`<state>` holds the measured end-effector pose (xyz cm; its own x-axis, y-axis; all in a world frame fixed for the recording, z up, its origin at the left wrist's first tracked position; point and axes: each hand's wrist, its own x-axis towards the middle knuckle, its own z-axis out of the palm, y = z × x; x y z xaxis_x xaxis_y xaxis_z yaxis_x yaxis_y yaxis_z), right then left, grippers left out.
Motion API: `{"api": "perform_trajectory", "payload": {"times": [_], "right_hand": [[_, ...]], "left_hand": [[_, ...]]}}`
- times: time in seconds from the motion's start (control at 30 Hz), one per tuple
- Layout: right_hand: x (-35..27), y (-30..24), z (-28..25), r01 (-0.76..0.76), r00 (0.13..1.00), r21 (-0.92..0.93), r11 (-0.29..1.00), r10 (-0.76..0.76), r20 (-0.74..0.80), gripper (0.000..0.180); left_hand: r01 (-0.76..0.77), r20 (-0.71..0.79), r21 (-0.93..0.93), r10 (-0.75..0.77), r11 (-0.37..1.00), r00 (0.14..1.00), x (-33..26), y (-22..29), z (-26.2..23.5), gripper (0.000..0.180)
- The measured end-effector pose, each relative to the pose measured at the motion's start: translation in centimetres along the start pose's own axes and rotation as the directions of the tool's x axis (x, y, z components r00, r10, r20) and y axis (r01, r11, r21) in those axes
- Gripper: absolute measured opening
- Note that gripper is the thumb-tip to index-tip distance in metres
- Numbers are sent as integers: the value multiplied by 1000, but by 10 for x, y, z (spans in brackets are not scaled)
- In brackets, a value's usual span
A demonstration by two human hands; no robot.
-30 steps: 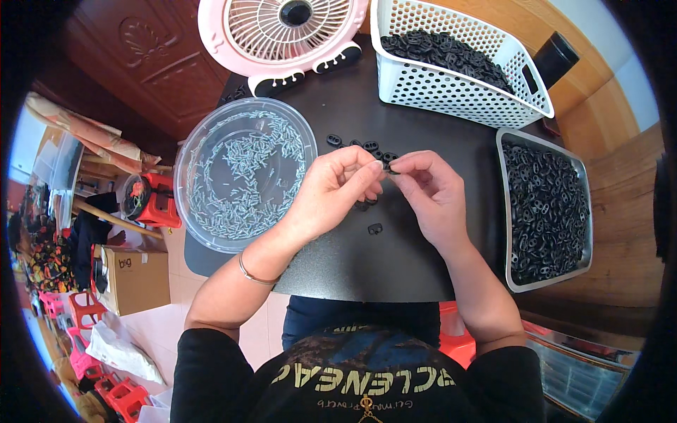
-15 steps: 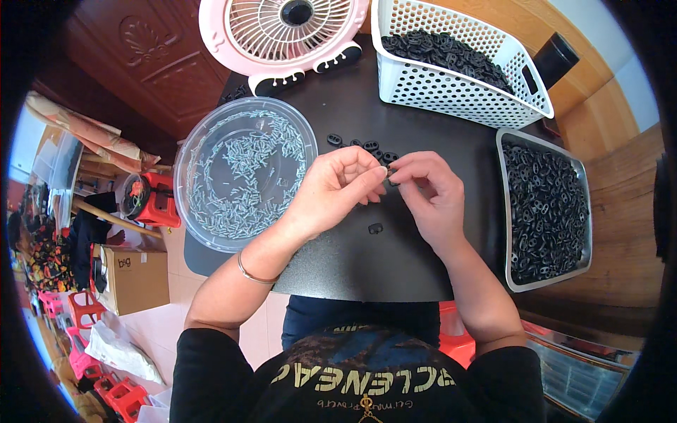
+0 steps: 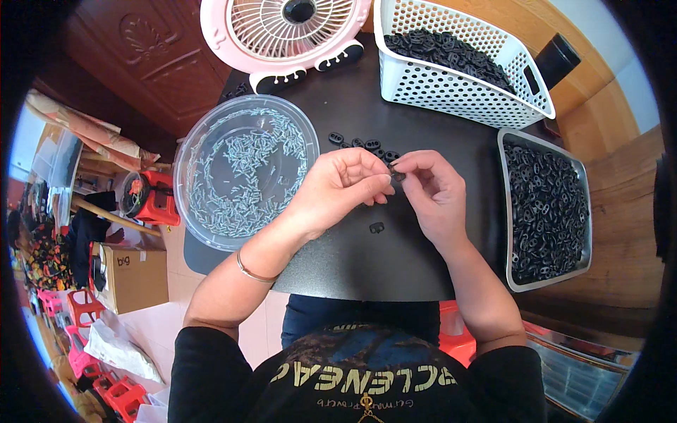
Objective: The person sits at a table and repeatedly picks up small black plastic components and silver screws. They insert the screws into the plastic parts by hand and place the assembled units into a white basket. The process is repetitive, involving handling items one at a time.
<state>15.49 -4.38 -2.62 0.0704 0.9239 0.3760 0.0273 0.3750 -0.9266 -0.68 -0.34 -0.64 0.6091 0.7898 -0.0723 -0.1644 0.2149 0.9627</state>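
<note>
**Fingertips pinch one black part over the board**

Fingertips of the left hand [image 3: 343, 189] and right hand [image 3: 431, 194] meet, both pinched on a small black ring part [image 3: 398, 176] above the black board [image 3: 367, 261]. Loose black parts [image 3: 363, 144] lie just beyond; one [image 3: 376, 228] sits below. A clear bowl of pins [image 3: 243, 169] stands left, a grey tray [image 3: 546, 208] right.
</note>
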Motion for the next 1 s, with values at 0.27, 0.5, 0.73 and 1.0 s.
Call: {"api": "perform_trajectory", "payload": {"times": [0.27, 0.5, 0.73, 1.0], "right_hand": [[1, -4, 0, -26, 999, 24, 999, 25, 46, 21], [0, -1, -3, 61, 998, -204, 977, -56, 30, 19], [6, -7, -10, -163, 976, 63, 985, 170, -133, 18], [6, -6, -8, -154, 980, 109, 982, 165, -109, 15]], "left_hand": [[-3, -16, 56, 4, 998, 1000, 0, -1, -3, 10], [35, -44, 144, -29, 989, 999, 0, 4, -3, 10], [-358, 218, 810, 328, 464, 919, -2, 9, -5, 23], [-416, 348, 884, 290, 216, 891, -4, 5, -6, 25]]}}
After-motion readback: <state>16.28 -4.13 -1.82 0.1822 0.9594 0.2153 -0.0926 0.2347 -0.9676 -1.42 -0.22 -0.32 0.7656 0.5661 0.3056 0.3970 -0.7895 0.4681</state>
